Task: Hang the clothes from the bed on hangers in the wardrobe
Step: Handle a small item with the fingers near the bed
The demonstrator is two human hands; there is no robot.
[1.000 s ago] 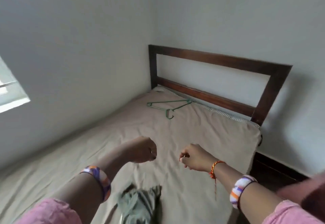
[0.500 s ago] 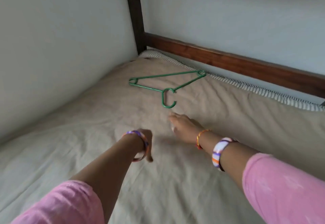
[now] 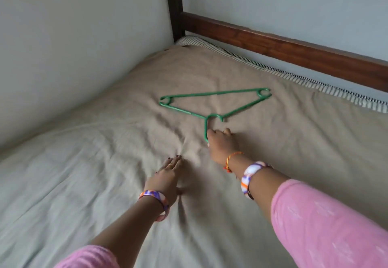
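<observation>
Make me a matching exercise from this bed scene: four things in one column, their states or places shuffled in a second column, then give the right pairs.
Things
1. green hanger
2. left hand
3. right hand
4. headboard rail

States or places
A. pressed flat on the sheet, fingers straight
B. dark wood, along the far edge of the bed
C. lying flat on the tan sheet, hook toward the person
D. fingers on the hanger's hook

Pairs: 1-C, 2-A, 3-D, 4-B
</observation>
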